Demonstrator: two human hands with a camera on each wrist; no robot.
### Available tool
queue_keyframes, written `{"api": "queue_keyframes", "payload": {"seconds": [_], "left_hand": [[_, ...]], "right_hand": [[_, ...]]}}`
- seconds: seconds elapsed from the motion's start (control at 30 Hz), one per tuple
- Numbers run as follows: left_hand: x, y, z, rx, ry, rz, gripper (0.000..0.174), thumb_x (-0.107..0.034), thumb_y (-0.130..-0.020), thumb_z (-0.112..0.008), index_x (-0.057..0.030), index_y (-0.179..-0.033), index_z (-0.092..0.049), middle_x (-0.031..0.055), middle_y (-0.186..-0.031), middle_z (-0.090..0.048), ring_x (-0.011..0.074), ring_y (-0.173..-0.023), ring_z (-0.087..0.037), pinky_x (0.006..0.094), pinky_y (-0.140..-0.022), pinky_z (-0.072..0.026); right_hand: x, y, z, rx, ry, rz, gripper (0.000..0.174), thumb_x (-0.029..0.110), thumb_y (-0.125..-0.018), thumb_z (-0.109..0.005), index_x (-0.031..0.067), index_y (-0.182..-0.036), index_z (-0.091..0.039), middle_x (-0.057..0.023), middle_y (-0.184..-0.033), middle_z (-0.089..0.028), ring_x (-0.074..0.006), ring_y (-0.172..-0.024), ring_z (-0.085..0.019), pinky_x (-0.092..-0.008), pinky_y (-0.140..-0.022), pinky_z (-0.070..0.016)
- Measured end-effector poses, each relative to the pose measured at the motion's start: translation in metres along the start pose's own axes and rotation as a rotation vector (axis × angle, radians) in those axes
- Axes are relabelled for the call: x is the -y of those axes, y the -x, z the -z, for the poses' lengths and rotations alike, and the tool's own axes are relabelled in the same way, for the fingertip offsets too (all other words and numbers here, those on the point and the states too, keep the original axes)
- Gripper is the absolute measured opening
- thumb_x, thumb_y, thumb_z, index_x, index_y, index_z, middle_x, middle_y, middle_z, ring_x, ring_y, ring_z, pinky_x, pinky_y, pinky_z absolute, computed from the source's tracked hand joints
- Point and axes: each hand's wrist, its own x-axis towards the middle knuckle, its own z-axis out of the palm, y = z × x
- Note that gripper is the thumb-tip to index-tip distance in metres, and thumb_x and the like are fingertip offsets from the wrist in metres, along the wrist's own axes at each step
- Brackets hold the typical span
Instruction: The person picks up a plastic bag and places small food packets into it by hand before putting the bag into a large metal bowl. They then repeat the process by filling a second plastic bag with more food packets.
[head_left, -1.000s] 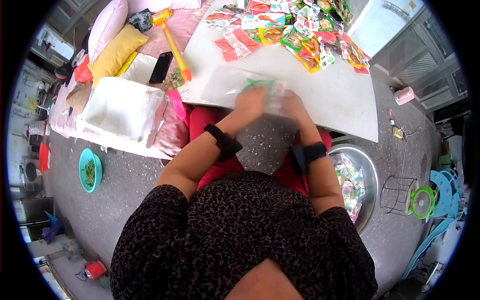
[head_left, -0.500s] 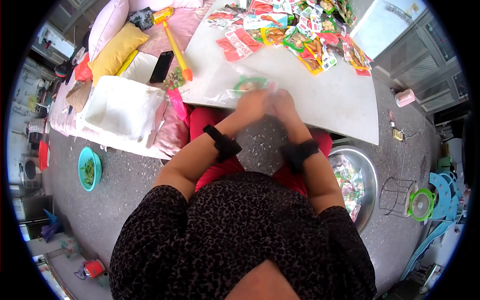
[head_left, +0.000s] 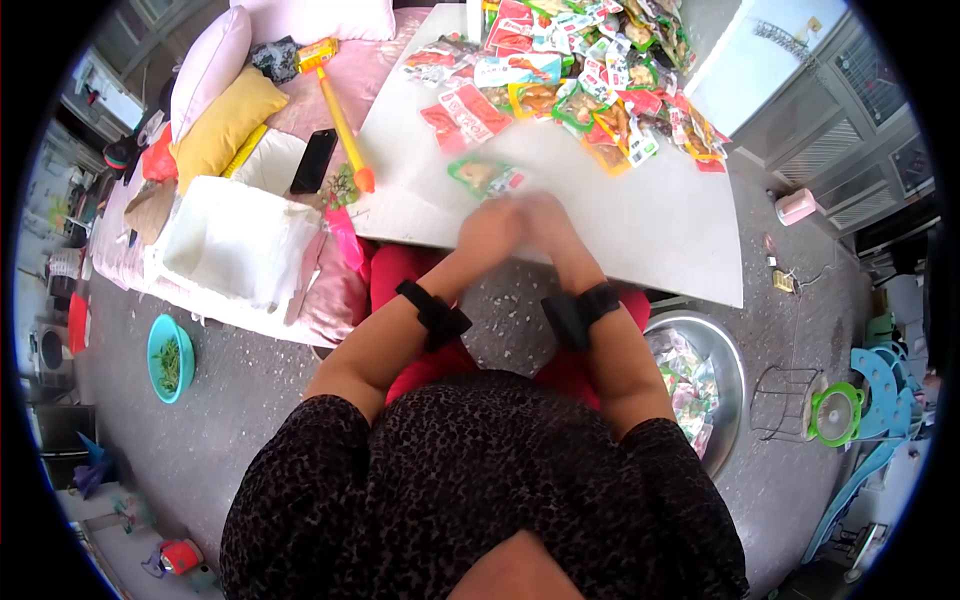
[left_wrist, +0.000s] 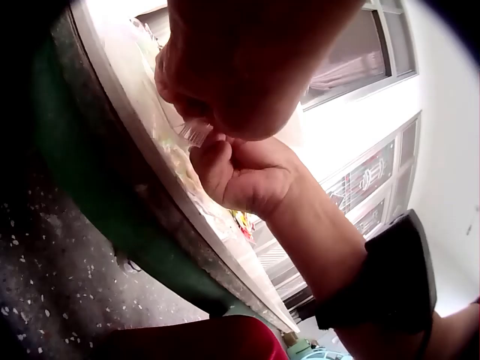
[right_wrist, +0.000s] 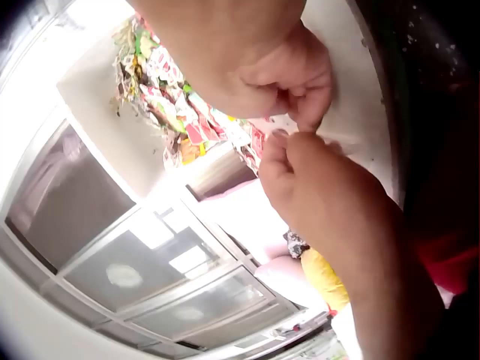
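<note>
Both hands meet at the near edge of the table (head_left: 650, 225), knuckles close together. My left hand (head_left: 490, 228) curls its fingers at the near end of a clear plastic bag, and my right hand (head_left: 550, 225) pinches right beside it. A green-edged food packet (head_left: 484, 177) lies just beyond the fingers, overlapping the bag's film in the head view. Between the fingertips in the left wrist view shows a bit of ribbed clear plastic (left_wrist: 196, 133). In the right wrist view the thumb and fingers of both hands nearly touch; much of what they grip is hidden.
A heap of colourful food packets (head_left: 575, 100) covers the table's far side, with a red packet (head_left: 466, 118) nearer. A steel basin (head_left: 738, 385) of packets stands on the floor at right. At left are a white foam box (head_left: 235, 240), a phone (head_left: 314, 161) and a yellow stick (head_left: 345, 130).
My right hand has moved left, from apart on the bag to close against the left hand. The green-edged packet now shows beyond both hands. The head view has shifted slightly.
</note>
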Motion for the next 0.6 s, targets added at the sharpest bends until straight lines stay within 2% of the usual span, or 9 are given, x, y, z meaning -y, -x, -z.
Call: {"api": "queue_keyframes", "payload": {"seconds": [0.1,0.17,0.23,0.27,0.37,0.43,0.5,0.6], "left_hand": [[0.007,0.0,0.005,0.002,0.011,0.11,0.016,-0.014,-0.072,-0.043,-0.0044,-0.082,-0.05,0.015,-0.082,-0.052,0.0321,-0.077,-0.05,0.0405,-0.065,-0.04],[0.025,0.006,-0.009,0.06,-0.049,0.177,0.017,-0.012,-0.069,-0.047,-0.0046,-0.084,-0.051,0.0147,-0.082,-0.053,0.0316,-0.078,-0.05,0.039,-0.066,-0.0406],[0.025,0.008,-0.013,-0.001,-0.107,0.069,0.012,-0.011,-0.068,-0.047,-0.0042,-0.078,-0.05,0.0146,-0.075,-0.051,0.0321,-0.071,-0.049,0.0402,-0.061,-0.0403],[0.025,0.01,-0.015,-0.033,-0.134,0.017,0.01,-0.01,-0.067,-0.047,-0.0039,-0.075,-0.049,0.0145,-0.071,-0.05,0.0324,-0.068,-0.049,0.0408,-0.059,-0.0401],[0.017,0.009,-0.014,-0.021,-0.201,0.039,0.006,-0.008,-0.065,-0.048,-0.004,-0.069,-0.047,0.0135,-0.065,-0.046,0.0314,-0.065,-0.048,0.0409,-0.057,-0.0393],[0.017,0.008,-0.011,0.004,-0.19,0.027,0.005,-0.008,-0.065,-0.049,-0.0042,-0.068,-0.047,0.0126,-0.065,-0.046,0.0309,-0.064,-0.048,0.0405,-0.057,-0.0394],[0.017,0.009,-0.01,0.011,-0.176,0.02,0.005,-0.007,-0.064,-0.049,-0.0044,-0.068,-0.048,0.0117,-0.065,-0.046,0.0304,-0.064,-0.048,0.04,-0.056,-0.0395],[0.019,0.009,-0.01,-0.026,-0.143,-0.008,0.006,-0.007,-0.064,-0.05,-0.0046,-0.069,-0.049,0.0107,-0.065,-0.046,0.0296,-0.064,-0.048,0.0395,-0.056,-0.0397]], "right_hand": [[-0.001,-0.007,0.01,0.094,-0.121,0.085,0.014,0.008,-0.07,-0.051,0.0008,-0.082,-0.052,-0.0101,-0.068,-0.056,-0.0178,-0.057,-0.055,-0.0269,-0.05,-0.0443],[0.01,-0.003,0.025,0.021,-0.223,-0.182,0.014,0.008,-0.07,-0.053,0.0011,-0.082,-0.052,-0.0092,-0.066,-0.055,-0.0169,-0.056,-0.054,-0.027,-0.048,-0.0439],[-0.031,-0.038,0.053,-0.102,0.119,0.082,0.011,0.007,-0.071,-0.052,0.001,-0.08,-0.051,-0.0086,-0.064,-0.054,-0.0158,-0.053,-0.054,-0.0249,-0.043,-0.0428],[-0.024,-0.044,0.064,-0.19,0.072,0.04,0.01,0.007,-0.071,-0.051,0.0008,-0.079,-0.051,-0.0085,-0.063,-0.053,-0.0157,-0.052,-0.054,-0.0243,-0.041,-0.0425],[0.0,-0.065,0.095,-0.392,-0.134,-0.069,0.009,0.007,-0.071,-0.049,-0.0003,-0.076,-0.05,-0.0085,-0.061,-0.053,-0.0153,-0.047,-0.053,-0.023,-0.037,-0.0418],[-0.011,-0.094,0.111,-0.533,0.03,-0.011,0.009,0.007,-0.071,-0.049,-0.001,-0.075,-0.05,-0.0089,-0.061,-0.052,-0.0151,-0.045,-0.053,-0.0234,-0.035,-0.0418],[-0.022,-0.117,0.12,-0.613,0.197,-0.006,0.011,0.009,-0.07,-0.049,0.0011,-0.076,-0.052,-0.0083,-0.061,-0.053,-0.0162,-0.047,-0.053,-0.026,-0.044,-0.0387],[-0.033,-0.143,0.128,-0.636,0.457,-0.073,0.016,0.017,-0.067,-0.049,0.0085,-0.079,-0.057,-0.006,-0.062,-0.056,-0.0196,-0.054,-0.056,-0.0333,-0.072,-0.0295]]}}
